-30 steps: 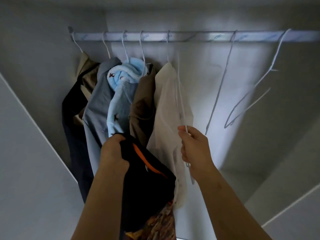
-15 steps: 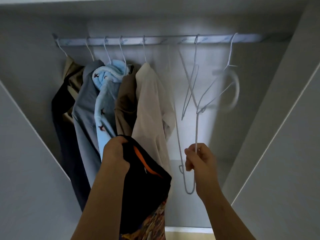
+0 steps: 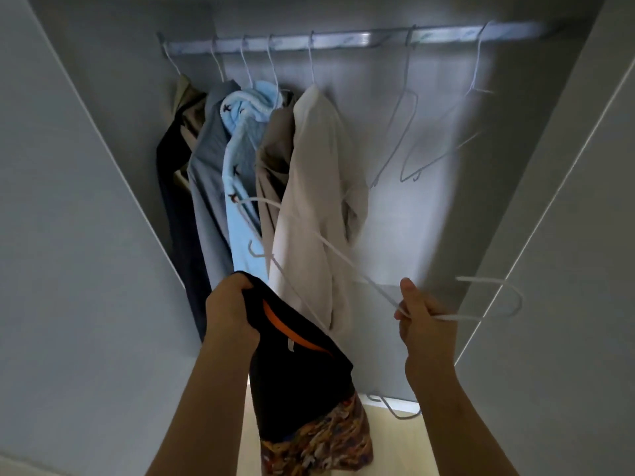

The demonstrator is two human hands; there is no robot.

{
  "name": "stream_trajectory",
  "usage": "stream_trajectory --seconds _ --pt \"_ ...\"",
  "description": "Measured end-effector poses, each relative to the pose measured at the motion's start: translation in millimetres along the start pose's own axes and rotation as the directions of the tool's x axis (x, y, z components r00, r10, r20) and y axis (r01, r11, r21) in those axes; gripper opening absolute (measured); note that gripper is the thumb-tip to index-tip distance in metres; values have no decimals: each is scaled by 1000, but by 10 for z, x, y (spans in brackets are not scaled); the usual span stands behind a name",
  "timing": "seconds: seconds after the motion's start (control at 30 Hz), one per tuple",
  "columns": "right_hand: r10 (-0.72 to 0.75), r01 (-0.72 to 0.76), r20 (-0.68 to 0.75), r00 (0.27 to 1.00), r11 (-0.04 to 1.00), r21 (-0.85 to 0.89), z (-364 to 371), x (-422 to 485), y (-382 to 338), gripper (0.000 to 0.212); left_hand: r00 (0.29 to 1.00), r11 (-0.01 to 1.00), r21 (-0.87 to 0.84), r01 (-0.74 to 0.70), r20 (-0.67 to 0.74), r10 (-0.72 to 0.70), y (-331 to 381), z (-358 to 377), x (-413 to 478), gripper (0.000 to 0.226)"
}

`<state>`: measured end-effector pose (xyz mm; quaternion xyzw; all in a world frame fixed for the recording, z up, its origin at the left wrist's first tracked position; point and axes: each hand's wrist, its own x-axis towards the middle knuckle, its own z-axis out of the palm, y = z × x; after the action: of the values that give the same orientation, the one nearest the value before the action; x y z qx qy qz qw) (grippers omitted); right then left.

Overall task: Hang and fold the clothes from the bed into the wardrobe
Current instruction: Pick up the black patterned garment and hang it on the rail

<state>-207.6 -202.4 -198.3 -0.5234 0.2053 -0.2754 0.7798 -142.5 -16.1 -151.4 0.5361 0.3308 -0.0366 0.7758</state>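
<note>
**A:** Start at your left hand (image 3: 233, 310). Its fingers are curled tight round the top edge of the dark garment (image 3: 299, 379), which hangs straight down below that grip. I'd say you hold it high so the opening stays reachable.

**B:** Agreed. Your forearm is raised and the knuckles face the hung clothes (image 3: 319, 187) just beyond them.

**A:** To the right of that grip, your right hand (image 3: 422, 324) pinches a white wire hanger (image 3: 343, 257). The thumb is up, and the fingers are closed on the wire.

**B:** You've tilted it so the frame slants up and left towards the garment, probably to thread it in. The hook curls out to the right of your fist.

**A:** Above that hand, two empty hangers (image 3: 402, 132) hang on the rail (image 3: 343, 41).
</note>
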Motion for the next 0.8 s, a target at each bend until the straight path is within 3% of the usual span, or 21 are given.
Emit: stream_trajectory --seconds 0.2,0.33,0.5,0.57,0.67,0.73,0.8 --pt "69 -72 103 992 997 28 -101 -191 145 53 996 999 -34 -7 -84 4 -151 -376 9 21" --pt "69 -55 186 980 995 -78 -124 -240 177 61 982 998 6 -67 -177 67 -186 -536 68 21" --pt "66 -1 235 970 964 -267 -178 -235 203 54 958 977 108 -182 -206 201 -109 -658 134 19" --pt "46 35 238 970 944 -327 -219 -237 192 47 915 916 260 -306 -185 358 -119 -684 169 16" --pt "7 93 255 967 922 -375 -215 -247 141 41 813 723 503 -473 -69 579 -165 -670 132 14" --pt "-14 122 264 964 909 -398 -197 -239 87 42 749 579 615 -536 29 662 -177 -649 118 18" --pt "-28 137 253 967 894 -426 -197 -219 19 44 721 524 644 -557 63 690 -148 -662 141 19"
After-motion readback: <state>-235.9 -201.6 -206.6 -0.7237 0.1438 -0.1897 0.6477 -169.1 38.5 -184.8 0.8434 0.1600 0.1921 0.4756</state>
